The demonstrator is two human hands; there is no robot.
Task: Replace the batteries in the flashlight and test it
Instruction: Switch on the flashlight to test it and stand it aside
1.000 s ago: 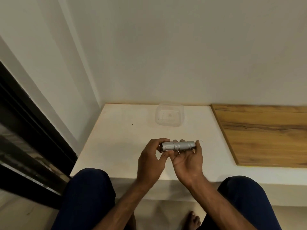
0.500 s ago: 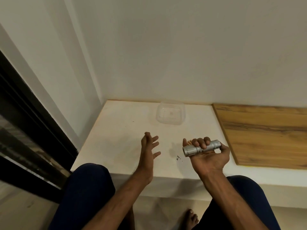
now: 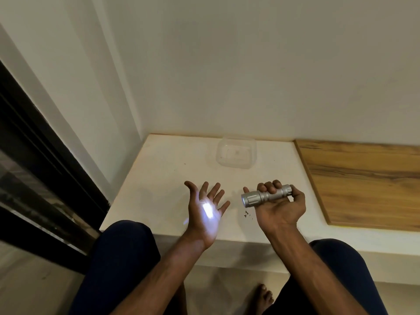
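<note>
A small silver flashlight (image 3: 264, 196) lies across the palm of my right hand (image 3: 280, 206), fingers curled over its barrel, head pointing left. It is lit: a bright white patch of light falls on the palm of my left hand (image 3: 205, 215). That hand is held up a short way to the left, palm facing the flashlight, fingers spread, holding nothing. Both hands hover over the front part of the white ledge (image 3: 159, 178). No batteries are in sight.
A clear plastic container (image 3: 236, 155) stands at the back of the ledge near the wall. A wooden board (image 3: 363, 180) covers the ledge to the right. Small dark specks (image 3: 247, 214) lie between my hands. A dark window frame (image 3: 45, 178) runs along the left. My knees are below.
Both hands held the flashlight together a second ago. They have separated: the right carried it to the right, the left opened and turned palm up, and the beam now shines on that palm.
</note>
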